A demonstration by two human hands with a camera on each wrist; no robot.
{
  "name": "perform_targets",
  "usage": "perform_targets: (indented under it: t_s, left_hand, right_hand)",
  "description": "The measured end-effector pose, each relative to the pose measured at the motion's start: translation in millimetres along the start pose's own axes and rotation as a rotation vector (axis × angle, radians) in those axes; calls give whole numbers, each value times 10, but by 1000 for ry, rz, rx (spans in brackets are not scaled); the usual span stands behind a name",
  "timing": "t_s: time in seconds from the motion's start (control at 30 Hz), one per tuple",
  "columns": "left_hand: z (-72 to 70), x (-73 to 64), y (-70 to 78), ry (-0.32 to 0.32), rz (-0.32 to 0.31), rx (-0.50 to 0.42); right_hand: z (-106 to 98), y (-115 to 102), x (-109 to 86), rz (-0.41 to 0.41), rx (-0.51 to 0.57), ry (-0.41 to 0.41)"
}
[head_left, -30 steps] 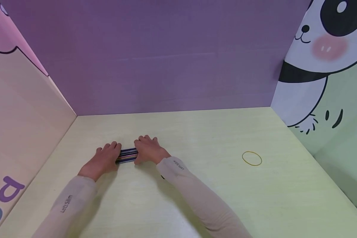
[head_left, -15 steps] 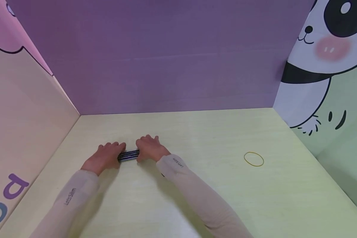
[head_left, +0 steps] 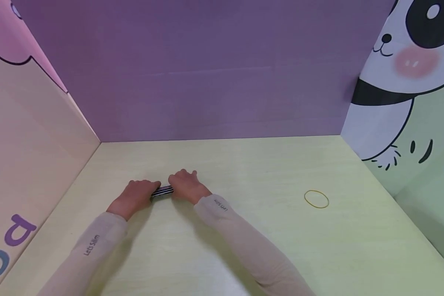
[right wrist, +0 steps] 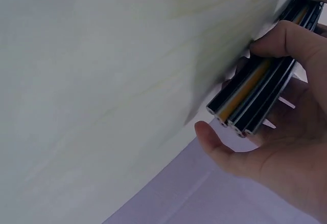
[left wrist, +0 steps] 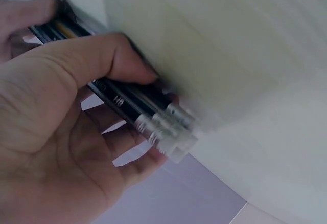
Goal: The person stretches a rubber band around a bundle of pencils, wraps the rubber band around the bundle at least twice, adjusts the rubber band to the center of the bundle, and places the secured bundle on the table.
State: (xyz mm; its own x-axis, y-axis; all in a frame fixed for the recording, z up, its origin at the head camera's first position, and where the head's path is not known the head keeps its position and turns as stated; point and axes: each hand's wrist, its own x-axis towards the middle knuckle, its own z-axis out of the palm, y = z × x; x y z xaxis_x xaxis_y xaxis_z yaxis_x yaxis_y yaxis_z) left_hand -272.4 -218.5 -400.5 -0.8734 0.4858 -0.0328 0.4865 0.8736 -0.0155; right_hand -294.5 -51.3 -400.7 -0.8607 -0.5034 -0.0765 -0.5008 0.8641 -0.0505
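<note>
1. Both hands are down on the pale green surface (head_left: 244, 172), left of centre in the head view, with a bundle of pencils (head_left: 163, 190) lying crosswise between them.

2. The left hand (head_left: 135, 197) has its grip closed round the eraser end: in the left wrist view the thumb lies curled over the dark barrels and the fingers (left wrist: 127, 168) cup them from below, white erasers poking out past the palm.

3. The right hand (head_left: 186, 187) holds the other end, grip closed too. The right wrist view shows the thumb on top, the fingers (right wrist: 214, 142) under, and the cut ends of the pencils (right wrist: 250, 98) stacked flush, one showing a yellow side.

4. Only a short dark stretch of the bundle shows between the two fists, so they sit near each other.

5. To my eye, doing this well means even pressure from both sides, the barrels kept parallel, the ends level against the surface so none slides out of the pack.

6. Over on the right of the head view a yellow rubber band (head_left: 316, 199) lies flat, well apart from both hands and untouched.
</note>
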Motion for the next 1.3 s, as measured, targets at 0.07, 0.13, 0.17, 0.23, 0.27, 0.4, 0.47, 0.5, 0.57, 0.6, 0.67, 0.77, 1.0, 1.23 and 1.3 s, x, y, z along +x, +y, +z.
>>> perform_targets:
  t_s: [0.07, 0.13, 0.17, 0.23, 0.27, 0.4, 0.47, 0.5, 0.57, 0.6, 0.67, 0.77, 1.0, 1.23, 1.3]
  left_hand:
    - [3, -14, 26, 33, 6, 8]
    - [1, -26, 50, 58, -1, 10]
    - [-1, -32, 63, 65, -7, 10]
    - [-7, -42, 85, 72, -22, -2]
    - [-11, -47, 98, 75, -26, -12]
    - [-34, -62, 159, 109, 7, -54]
    - [-48, -66, 193, 140, 47, -72]
    - [-51, -66, 208, 158, 66, -78]
    - [-61, -62, 243, 172, 85, -84]
    - [-65, -57, 264, 173, 86, -85]
    - [-71, -40, 313, 166, 75, -80]
    - [-69, -8, 415, 148, 47, -86]
    - [-110, 44, 757, 158, 99, -338]
    - [-193, 66, 986, -25, 98, -692]
    - [-194, 52, 1035, -65, 121, -817]
  right_hand:
    - [-4, 5, -14, 6, -8, 1]
    - [-7, 13, -35, 5, -23, -3]
    - [-6, 19, -48, 3, -30, -7]
    - [-7, 31, -76, 3, -42, -17]
    - [-5, 40, -90, 2, -50, -21]
    - [-5, 117, -157, 8, -59, -25]
    - [-14, 171, -197, 7, -63, -28]
    - [-18, 198, -218, 5, -65, -29]
    - [-26, 251, -266, -12, -82, -26]
    - [-34, 274, -294, -22, -94, -27]
    - [-64, 309, -357, -42, -117, -25]
    - [-141, 329, -471, -56, -159, -26]
    - [-328, 331, -785, -94, -256, 37]
    - [-441, 584, -1080, -147, -238, 201]
    - [-518, 708, -1174, -164, -130, 224]
